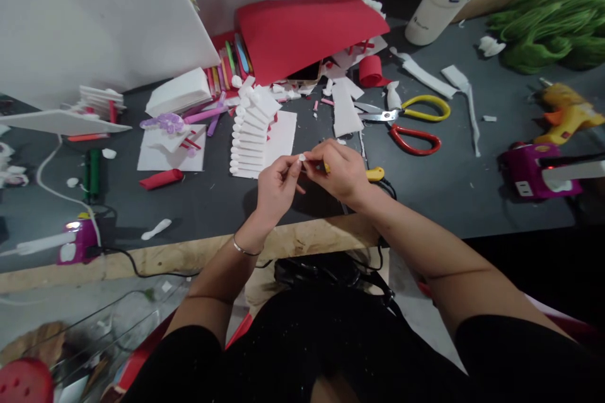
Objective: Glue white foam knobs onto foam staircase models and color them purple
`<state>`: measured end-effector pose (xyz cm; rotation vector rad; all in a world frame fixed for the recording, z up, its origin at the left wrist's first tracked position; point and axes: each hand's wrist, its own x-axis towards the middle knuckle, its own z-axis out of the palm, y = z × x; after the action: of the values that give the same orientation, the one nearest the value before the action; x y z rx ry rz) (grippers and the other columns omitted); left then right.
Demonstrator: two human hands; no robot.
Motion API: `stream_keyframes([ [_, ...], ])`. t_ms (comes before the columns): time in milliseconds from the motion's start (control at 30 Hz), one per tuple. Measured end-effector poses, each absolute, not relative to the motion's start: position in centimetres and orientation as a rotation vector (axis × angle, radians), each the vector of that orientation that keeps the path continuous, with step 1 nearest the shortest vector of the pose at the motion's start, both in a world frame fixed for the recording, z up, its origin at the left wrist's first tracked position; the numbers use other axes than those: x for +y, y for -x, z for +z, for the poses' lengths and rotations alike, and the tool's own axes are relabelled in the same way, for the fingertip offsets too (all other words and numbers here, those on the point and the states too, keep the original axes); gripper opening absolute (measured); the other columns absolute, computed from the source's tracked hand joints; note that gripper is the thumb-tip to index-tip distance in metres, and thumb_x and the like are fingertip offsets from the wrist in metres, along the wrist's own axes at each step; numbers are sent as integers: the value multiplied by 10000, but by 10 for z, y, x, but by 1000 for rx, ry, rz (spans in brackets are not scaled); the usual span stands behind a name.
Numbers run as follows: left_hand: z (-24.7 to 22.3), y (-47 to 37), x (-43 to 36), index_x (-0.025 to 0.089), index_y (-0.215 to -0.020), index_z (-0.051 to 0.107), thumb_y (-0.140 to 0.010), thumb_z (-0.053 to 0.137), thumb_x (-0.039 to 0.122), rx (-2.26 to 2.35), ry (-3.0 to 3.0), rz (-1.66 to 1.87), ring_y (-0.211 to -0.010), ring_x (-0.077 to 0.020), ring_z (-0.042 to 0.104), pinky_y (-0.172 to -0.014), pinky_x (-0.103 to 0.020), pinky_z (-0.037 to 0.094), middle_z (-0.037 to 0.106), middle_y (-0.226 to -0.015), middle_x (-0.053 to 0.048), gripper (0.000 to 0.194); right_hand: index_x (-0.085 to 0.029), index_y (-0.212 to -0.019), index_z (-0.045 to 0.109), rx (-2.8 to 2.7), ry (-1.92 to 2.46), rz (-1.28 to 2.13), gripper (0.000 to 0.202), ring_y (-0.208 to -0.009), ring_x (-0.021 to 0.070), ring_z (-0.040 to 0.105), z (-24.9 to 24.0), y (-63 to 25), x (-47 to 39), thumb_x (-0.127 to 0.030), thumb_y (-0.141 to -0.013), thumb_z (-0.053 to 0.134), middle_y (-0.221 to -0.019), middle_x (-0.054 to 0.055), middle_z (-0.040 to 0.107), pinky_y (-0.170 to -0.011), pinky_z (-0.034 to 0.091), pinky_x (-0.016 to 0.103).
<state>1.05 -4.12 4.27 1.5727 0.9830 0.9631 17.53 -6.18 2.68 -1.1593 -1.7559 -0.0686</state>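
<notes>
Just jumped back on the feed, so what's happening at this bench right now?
A person's left hand and right hand meet over the dark tabletop, pinching a small white piece between their fingertips; its exact shape is too small to tell. Just left of the hands, a row of white pieces with rounded ends lies along a white card. To the right, open scissors lie beside a white strip.

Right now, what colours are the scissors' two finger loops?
The scissors have one yellow loop and one red loop, best seen in the head view.
</notes>
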Motion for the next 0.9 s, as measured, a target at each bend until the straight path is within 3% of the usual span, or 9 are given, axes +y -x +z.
stream_keyframes([
  [133, 43, -11, -40, 197, -964, 737, -887, 708, 692, 942, -1503, 966, -452, -76, 636, -378, -162, 473, 752, -722, 15, 502, -235, -963, 646, -1780, 1116, -75, 92, -756, 152, 679, 28, -178, -63, -192, -1012, 580, -840, 20, 727, -663, 541, 282],
  [300, 41, -11, -35, 185, -940, 716, -835, 763, 690, 916, -1344, 906, -576, -122, 718, -389, -179, 516, 770, -763, -14, 517, -262, -1001, 708, -1767, 1136, 159, 116, -808, 171, 709, 30, -180, -65, -246, -1014, 594, -916, 46, 765, -718, 582, 315],
  [633, 49, -5, -34, 196, -1008, 740, -968, 617, 668, 974, -1604, 956, -462, -78, 644, -408, -164, 487, 756, -704, 4, 490, -268, -1103, 785, -1668, 1204, 458, 195, -862, 185, 724, 39, -184, -65, -365, -991, 658, -963, 46, 804, -787, 595, 333],
  [900, 49, -4, -35, 203, -840, 701, -914, 687, 681, 989, -1582, 1011, -448, -80, 631, -412, -161, 478, 701, -596, 28, 484, -243, -965, 785, -1518, 1202, 648, 144, -728, 131, 657, 44, -179, -66, -365, -941, 712, -859, 15, 770, -685, 554, 273],
])
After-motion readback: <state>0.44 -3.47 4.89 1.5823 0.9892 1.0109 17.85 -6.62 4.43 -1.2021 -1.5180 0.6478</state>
